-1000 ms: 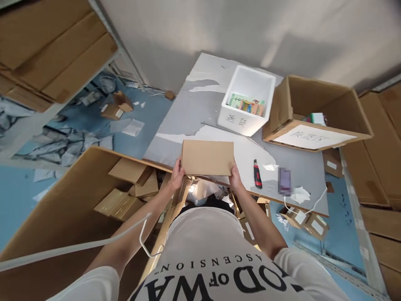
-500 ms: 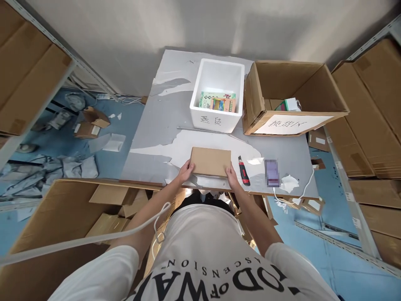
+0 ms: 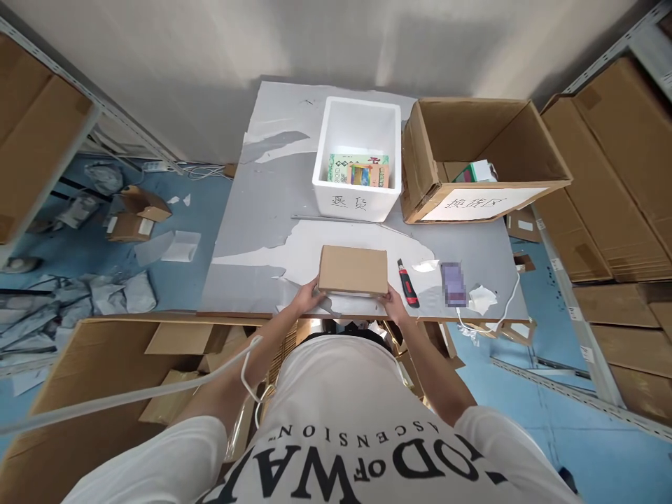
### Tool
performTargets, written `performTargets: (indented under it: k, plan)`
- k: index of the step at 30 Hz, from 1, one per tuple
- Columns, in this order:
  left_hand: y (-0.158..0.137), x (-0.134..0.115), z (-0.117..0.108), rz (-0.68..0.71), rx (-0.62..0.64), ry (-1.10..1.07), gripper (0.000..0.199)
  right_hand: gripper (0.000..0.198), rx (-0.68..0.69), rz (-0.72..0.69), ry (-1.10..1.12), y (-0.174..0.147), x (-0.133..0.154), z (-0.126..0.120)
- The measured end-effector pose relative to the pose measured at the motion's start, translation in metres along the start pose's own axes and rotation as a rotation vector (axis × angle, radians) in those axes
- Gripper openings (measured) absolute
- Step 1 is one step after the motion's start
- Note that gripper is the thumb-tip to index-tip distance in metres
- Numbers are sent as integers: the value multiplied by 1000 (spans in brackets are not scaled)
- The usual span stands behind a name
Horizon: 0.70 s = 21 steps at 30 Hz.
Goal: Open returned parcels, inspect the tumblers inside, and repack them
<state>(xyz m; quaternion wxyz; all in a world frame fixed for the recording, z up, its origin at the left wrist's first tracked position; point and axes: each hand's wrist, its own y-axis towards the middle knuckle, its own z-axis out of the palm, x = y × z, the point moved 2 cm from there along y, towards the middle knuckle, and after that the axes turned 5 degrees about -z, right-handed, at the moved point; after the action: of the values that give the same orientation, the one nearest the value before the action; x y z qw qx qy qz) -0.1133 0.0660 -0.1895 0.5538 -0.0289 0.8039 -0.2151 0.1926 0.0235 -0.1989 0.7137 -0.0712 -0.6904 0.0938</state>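
A flat brown cardboard box [image 3: 353, 270] is held near the front edge of the table, its broad plain face up. At its lower left corner my left hand [image 3: 309, 296] grips it, with some fingers hidden under the box. My right hand [image 3: 393, 304] has hold of the lower right corner in the same way. Just right of the box lies a red and black box cutter [image 3: 408, 283]. Beyond it are a scrap of white paper [image 3: 425, 266] and a purple, pixelated phone-like object [image 3: 453, 284] with a white cable.
Behind the box stand a white foam box [image 3: 358, 203] with colourful packets inside and an open carton [image 3: 486, 192] with a handwritten label. A large open carton [image 3: 57, 413] holding smaller boxes is below the table at left. Shelves of cartons [image 3: 624, 175] flank the right side.
The near edge of the cardboard box now shows more, as if tilted. Both hands have slid down to its lower corners. The view has shifted slightly.
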Motion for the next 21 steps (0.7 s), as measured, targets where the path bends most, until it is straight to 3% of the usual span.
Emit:
performTargets:
  k: [4,7,10,17,21]
  plan:
    - [-6,-29,-7,4,-126,80,58,53,-93,-26,-225,9,32,-7]
    - [-4,-49,-12,-56,-238,274,56,53,-101,13,-438,18,50,-13]
    - [3,-57,-11,-97,-250,359,57,55,-68,80,-513,25,55,-13]
    - [17,-44,-10,-160,-238,242,56,57,-124,178,-309,31,41,-9]
    - [18,-22,-11,-238,-195,-71,57,61,-180,177,-168,25,21,-17]
